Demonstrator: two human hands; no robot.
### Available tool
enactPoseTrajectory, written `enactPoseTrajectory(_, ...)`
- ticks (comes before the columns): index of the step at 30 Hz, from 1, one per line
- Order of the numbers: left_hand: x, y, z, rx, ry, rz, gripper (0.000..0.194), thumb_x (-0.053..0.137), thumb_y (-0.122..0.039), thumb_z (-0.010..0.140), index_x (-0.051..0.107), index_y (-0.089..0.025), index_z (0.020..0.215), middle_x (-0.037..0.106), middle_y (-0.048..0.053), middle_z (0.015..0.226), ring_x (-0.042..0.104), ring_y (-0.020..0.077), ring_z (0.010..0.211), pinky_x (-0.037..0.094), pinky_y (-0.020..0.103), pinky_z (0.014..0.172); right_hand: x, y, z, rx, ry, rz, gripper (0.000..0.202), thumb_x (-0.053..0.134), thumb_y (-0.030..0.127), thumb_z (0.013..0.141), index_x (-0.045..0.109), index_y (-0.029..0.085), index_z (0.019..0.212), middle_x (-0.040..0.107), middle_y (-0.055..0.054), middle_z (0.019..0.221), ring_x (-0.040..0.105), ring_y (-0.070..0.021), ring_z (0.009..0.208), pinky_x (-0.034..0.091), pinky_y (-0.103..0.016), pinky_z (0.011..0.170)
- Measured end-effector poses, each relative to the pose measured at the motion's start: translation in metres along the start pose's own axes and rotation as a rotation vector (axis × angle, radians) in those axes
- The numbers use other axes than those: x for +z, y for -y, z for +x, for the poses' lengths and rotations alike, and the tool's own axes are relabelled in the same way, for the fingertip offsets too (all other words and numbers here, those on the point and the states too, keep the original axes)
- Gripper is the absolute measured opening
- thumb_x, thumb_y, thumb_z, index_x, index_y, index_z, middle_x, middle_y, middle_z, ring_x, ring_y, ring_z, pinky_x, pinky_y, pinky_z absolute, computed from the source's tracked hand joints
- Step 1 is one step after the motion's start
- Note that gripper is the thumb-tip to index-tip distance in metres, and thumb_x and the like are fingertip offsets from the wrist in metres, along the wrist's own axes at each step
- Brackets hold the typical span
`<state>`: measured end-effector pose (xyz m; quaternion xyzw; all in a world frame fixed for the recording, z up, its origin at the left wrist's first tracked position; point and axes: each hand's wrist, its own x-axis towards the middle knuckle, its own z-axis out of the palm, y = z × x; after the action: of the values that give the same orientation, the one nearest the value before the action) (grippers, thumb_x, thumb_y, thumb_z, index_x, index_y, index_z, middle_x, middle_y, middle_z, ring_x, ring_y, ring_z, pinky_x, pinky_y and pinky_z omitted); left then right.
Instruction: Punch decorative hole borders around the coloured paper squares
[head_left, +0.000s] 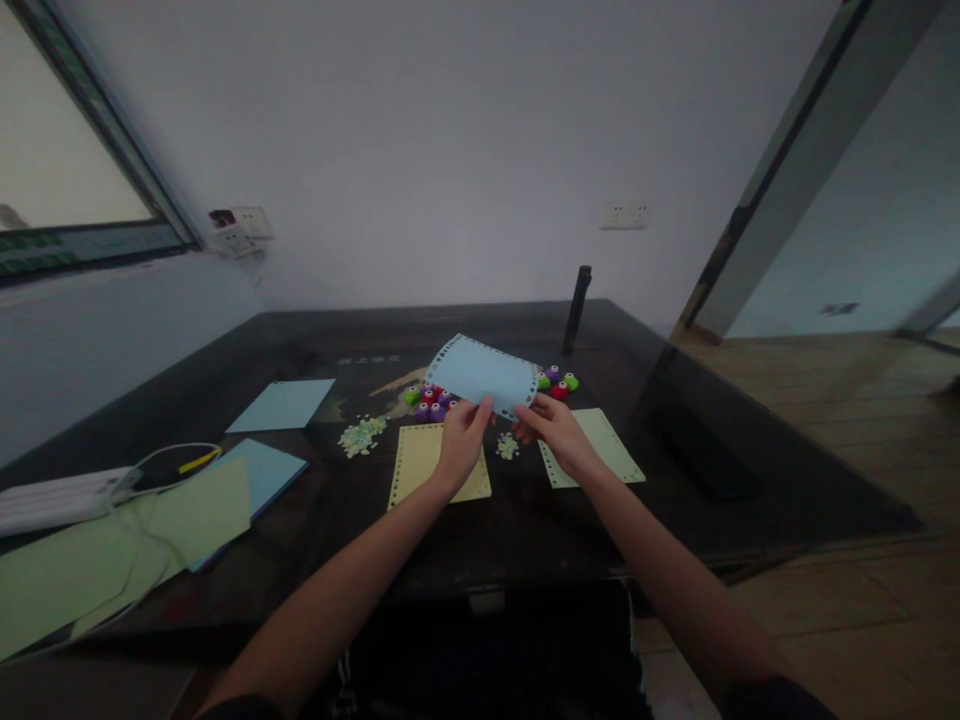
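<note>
Between my two hands a light blue sheet of paper is held up, tilted, above the dark table. Small punched holes run along its edges. My left hand pinches its near edge with the thumb on top. At the near right corner, my right hand grips the sheet between thumb and fingers. Below my left wrist lies a yellow sheet with punched edges. A pale green punched sheet lies partly under my right hand. Small punched-out paper bits sit between these two sheets.
Small purple, red and green figures with eye shapes stand behind the sheets, more to the right. A larger heap of paper bits, a blue sheet, green paper and a white power strip lie left. A black upright object stands behind.
</note>
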<state>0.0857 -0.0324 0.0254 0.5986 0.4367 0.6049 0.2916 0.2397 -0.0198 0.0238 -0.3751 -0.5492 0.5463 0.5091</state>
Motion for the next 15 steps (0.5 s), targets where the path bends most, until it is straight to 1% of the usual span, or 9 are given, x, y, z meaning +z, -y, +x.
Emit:
enactPoseTrajectory(5, 0.0015, 0.0013, -0.0048, 0.018, -0.03, 0.01, 0.037, 0.053, -0.041, 0.083, 0.057, -0.016, 0.056, 0.055, 0.0, 0.056, 0.05, 0.0136, 0.059, 0.039, 0.026, 0.061, 0.0062, -0.0013, -0.0027, 0.012, 0.029, 0.025, 0.035, 0.075, 0.045, 0.062, 0.063, 0.015, 0.077, 0.062, -0.001, 0.063, 0.055, -0.0113, 0.053, 0.042, -0.024, 0.049)
enactPoseTrajectory(9, 0.0027, -0.0017, -0.0079, -0.012, -0.066, -0.037, 0.036, 0.055, -0.042, 0.082, 0.06, -0.017, 0.056, 0.058, 0.0, 0.058, 0.052, 0.0147, 0.061, 0.041, 0.026, 0.065, 0.0075, -0.0006, -0.0038, 0.0, 0.037, 0.04, 0.033, 0.076, 0.043, 0.061, 0.063, 0.016, 0.074, 0.062, 0.0, 0.063, 0.055, -0.0108, 0.052, 0.042, -0.023, 0.049)
enactPoseTrajectory(15, 0.0057, -0.0041, -0.0099, -0.063, -0.093, -0.103, 0.033, 0.06, -0.043, 0.078, 0.061, -0.018, 0.057, 0.061, 0.001, 0.058, 0.054, 0.0161, 0.061, 0.043, 0.027, 0.066, 0.0088, -0.0003, -0.0059, -0.011, 0.061, 0.047, 0.033, 0.076, 0.042, 0.061, 0.064, 0.016, 0.078, 0.064, -0.001, 0.067, 0.055, -0.0113, 0.055, 0.044, -0.024, 0.05)
